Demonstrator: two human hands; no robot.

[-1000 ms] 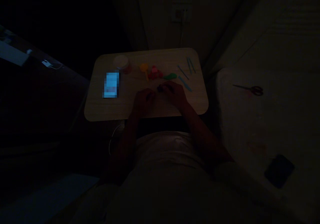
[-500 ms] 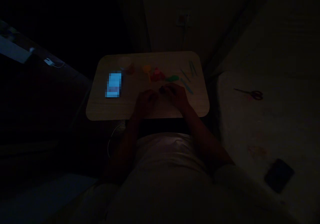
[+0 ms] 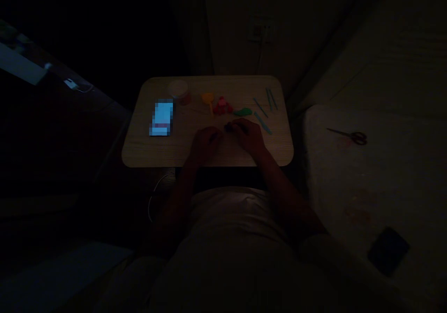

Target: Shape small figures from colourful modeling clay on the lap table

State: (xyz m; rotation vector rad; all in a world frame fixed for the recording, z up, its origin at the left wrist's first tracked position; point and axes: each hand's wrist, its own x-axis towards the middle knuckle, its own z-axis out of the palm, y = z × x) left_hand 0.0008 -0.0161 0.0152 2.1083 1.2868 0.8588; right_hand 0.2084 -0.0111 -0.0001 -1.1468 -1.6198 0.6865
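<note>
Both my hands rest low over the small wooden table (image 3: 157, 157), in very dim light. My right hand (image 3: 249, 137) has its fingers closed on a small dark lump (image 3: 228, 127). My left hand (image 3: 205, 144) sits just to the left with its fingers curled in. A dark spot shows at its fingertips, too dim to make out. Just beyond the hands lie a red shaped piece (image 3: 222, 106), an orange piece with a round head and thin stem (image 3: 208, 99) and a green leaf-like piece (image 3: 243, 112). A blue knife-like modelling tool (image 3: 262, 123) lies beside my right hand.
Several thin blue sticks (image 3: 271, 99) lie at the table's back right. A clear round tub (image 3: 179, 91) and a lit phone (image 3: 162, 118) are on the left. Scissors (image 3: 351, 135) and a dark flat object (image 3: 389, 251) lie on the pale surface at right.
The view has shifted slightly and is sharper. Both hands stay in nearly the same place, with the dark lump still in my right fingers.
</note>
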